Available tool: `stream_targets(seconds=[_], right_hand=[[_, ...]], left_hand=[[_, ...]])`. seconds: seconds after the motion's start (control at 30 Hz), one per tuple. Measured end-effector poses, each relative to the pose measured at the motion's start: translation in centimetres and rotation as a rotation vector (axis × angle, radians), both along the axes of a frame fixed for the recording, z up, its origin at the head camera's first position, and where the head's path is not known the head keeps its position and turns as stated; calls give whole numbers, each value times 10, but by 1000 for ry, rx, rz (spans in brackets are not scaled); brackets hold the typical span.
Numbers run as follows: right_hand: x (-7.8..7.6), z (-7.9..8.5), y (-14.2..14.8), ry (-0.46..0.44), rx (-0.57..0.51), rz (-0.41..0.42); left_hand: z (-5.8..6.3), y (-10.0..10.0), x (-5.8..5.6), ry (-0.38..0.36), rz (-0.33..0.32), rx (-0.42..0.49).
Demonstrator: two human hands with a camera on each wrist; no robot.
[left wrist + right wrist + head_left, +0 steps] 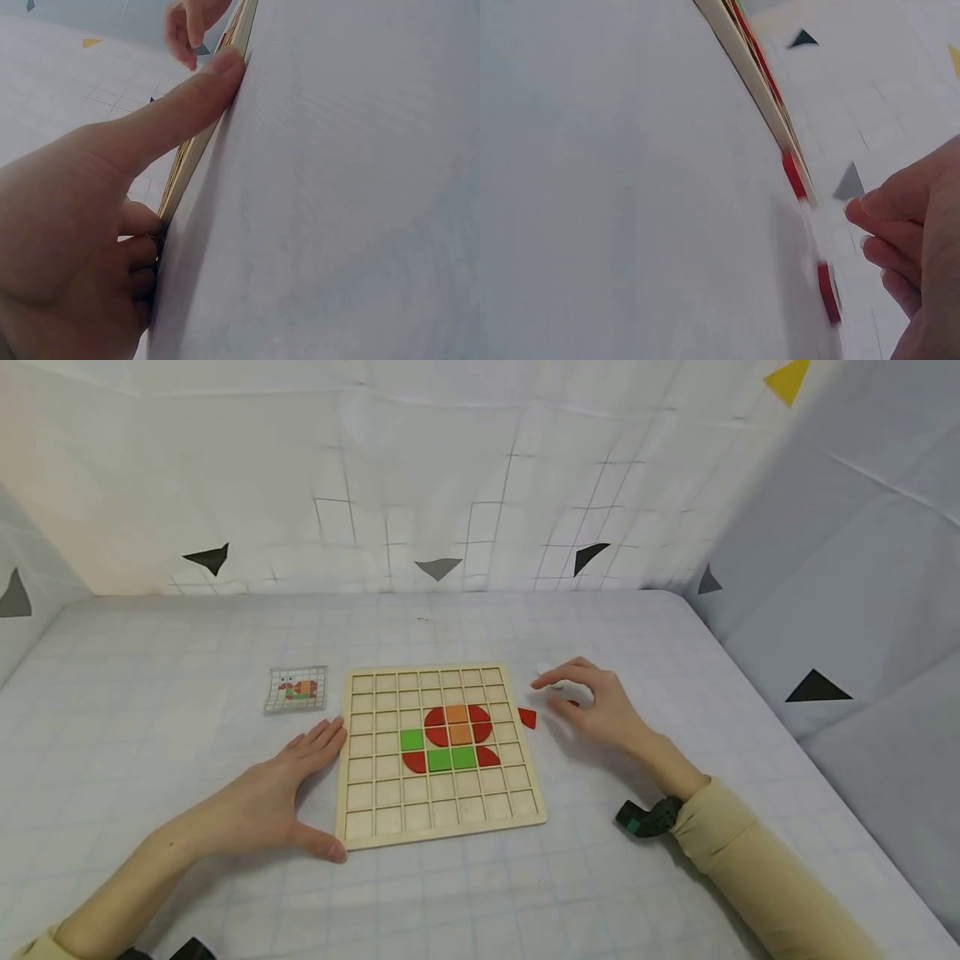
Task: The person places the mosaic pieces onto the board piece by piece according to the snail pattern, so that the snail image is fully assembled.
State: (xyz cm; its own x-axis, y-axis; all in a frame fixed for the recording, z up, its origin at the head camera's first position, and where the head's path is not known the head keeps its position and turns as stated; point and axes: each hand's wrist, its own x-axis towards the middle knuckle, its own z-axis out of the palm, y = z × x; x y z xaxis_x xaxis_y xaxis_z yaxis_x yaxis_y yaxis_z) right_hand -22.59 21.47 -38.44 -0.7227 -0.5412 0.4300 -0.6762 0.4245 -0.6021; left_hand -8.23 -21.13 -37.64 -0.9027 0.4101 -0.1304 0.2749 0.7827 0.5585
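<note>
My left hand (277, 797) lies spread along the left edge of a wooden grid board (375, 839), fingertips and thumb against its side. Red quarter-round pieces (435, 717), two orange squares (457, 714) and several green squares (439, 760) sit in the board's cells. Right of the board my right hand (600, 702) hovers over the table, fingers bent loosely, a gap between thumb and index finger. Nothing shows between those fingertips. A loose red piece (527, 718) lies by the board's right edge. Another red piece (828, 294) lies below the right hand, mostly hidden in the head view.
A small pattern card (296, 689) with a coloured picture on a grid lies left of the board. Small white pieces (543, 669) are partly covered by the right hand. White sheeting marked with black triangles (210, 558) rises behind the table.
</note>
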Motion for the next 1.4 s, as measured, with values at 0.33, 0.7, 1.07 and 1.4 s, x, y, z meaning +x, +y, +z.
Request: stream_targets(seconds=[0.33, 0.7, 1.07, 1.4], right_hand=[[11, 4, 44, 9, 17, -1], [-1, -16, 49, 10, 40, -85], [1, -16, 44, 48, 56, -53], [2, -18, 38, 67, 66, -77]], left_hand=[[1, 0, 1, 2, -20, 11], [1, 0, 0, -17, 10, -8], [2, 1, 0, -20, 9, -10], [3, 0, 1, -13, 7, -2]])
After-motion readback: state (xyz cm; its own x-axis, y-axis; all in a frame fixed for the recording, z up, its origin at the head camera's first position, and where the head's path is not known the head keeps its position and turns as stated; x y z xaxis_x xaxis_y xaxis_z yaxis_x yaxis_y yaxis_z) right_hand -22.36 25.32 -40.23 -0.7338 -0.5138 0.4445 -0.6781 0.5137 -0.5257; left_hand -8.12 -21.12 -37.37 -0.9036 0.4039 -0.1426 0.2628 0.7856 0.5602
